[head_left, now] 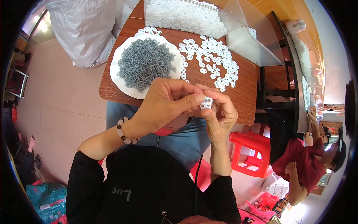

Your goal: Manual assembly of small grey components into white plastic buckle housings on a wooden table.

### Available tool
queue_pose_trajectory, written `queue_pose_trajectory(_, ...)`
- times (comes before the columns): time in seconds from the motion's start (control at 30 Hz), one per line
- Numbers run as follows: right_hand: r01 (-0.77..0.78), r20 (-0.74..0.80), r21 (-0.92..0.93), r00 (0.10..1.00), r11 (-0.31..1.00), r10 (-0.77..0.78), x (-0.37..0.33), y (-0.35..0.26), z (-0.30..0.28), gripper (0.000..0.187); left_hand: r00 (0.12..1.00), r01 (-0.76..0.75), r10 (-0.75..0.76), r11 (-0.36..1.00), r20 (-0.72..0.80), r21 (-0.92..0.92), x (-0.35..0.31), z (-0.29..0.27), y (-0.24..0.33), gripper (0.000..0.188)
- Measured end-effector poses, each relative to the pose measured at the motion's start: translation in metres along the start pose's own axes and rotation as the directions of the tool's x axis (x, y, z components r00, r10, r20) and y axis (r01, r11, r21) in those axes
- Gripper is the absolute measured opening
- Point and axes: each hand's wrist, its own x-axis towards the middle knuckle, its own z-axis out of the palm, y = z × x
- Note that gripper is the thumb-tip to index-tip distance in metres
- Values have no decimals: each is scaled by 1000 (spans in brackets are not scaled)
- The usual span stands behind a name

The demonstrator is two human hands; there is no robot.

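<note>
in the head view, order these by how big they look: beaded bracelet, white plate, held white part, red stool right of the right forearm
Largest to smallest, as they look:
1. White plate
2. Red stool
3. Beaded bracelet
4. Held white part

Differing distances from the camera make true sizes unsure.
</note>
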Motion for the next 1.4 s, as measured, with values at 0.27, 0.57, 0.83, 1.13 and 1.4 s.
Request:
queue_pose_trajectory(0.27,-64,-40,33,997,997,65,-3,-4,5,43,1000,9,-9,1000,-23,20,0,1,0,15)
queue_pose_trajectory(0.57,-82,-31,-63,996,995,80,-1,-4,3,53,1000,27,-27,1000,-1,-11,0,1,1,15)
queue_pose_trajectory(0.83,-65,-47,14,997,998,66,-3,2,5,57,1000,-8,7,1000,23,10,-2,2,-6,15)
queue_pose_trajectory(1.13,-75,-5,152,997,986,77,-6,12,0,54,999,49,-48,997,-16,66,-5,4,-5,15)
queue_pose_trajectory(1.4,-35,-44,131,998,991,41,-8,13,2,45,1000,18,-17,998,-20,55,-6,5,-7,14)
